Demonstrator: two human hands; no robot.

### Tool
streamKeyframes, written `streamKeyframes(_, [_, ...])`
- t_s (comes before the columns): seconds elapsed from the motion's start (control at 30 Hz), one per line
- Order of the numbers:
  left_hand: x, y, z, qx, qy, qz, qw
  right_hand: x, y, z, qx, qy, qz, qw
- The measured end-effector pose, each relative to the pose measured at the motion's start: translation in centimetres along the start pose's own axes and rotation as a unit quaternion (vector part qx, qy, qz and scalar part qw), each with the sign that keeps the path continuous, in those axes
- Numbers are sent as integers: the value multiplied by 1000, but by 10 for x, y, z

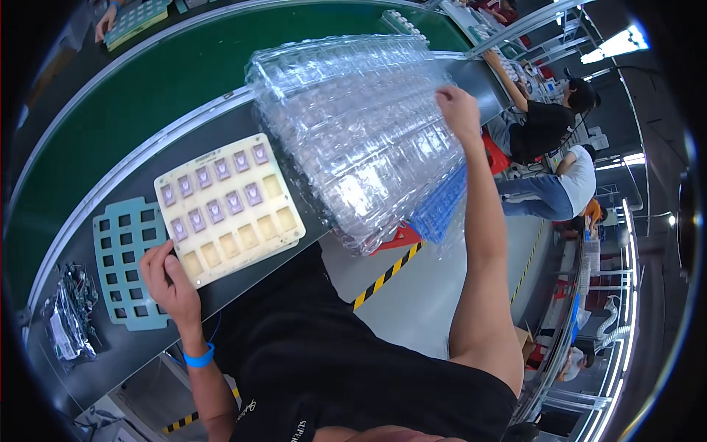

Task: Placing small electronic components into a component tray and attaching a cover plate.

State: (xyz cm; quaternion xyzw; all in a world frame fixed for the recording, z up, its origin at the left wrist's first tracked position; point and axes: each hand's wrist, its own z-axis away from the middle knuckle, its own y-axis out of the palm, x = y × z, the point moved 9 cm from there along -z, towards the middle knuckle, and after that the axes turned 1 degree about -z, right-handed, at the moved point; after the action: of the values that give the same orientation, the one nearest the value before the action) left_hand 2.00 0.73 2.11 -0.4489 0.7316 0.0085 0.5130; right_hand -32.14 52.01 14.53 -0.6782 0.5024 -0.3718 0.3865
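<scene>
The left hand [169, 281] touches the lower-left edge of 1 cream tray [212, 233].

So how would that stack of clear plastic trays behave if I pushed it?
The stack of clear plastic trays would probably flex, since the plastic looks thin. It's likely light for its bulk, with hollows moulded throughout. It might also slide or tip, as it appears to reach past the front edge of the table.

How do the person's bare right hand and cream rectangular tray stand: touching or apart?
Apart: the head view shows the bare right hand well clear of the cream rectangular tray, with shiny clear plastic packaging between them.
</scene>
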Motion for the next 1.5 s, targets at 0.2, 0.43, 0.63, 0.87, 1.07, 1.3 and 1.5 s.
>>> streamKeyframes(0.2, [1,2,-1,-1,-2,-10,1000,-78,21,-19,99,9,88,991])
streamKeyframes(0.43, [3,-2,3,-8,-16,-24,1000,-52,59,-28,212,-122,74,967])
streamKeyframes(0.63, [-4,-7,0,-22,-1,-35,999,-3,17,-39,91,-128,45,987])
streamKeyframes(0.87, [-5,-4,-4,-36,-12,2,999,256,-12,51,182,-341,-234,892])
streamKeyframes(1.07, [-5,-9,1,-48,-8,-7,999,355,20,133,207,-542,-81,810])
streamKeyframes(1.3, [1,-12,3,-39,-25,1,999,360,35,139,213,-530,-76,817])
streamKeyframes(1.5, [-8,-1,-7,-28,-1,13,1000,346,32,135,185,-510,-78,837])
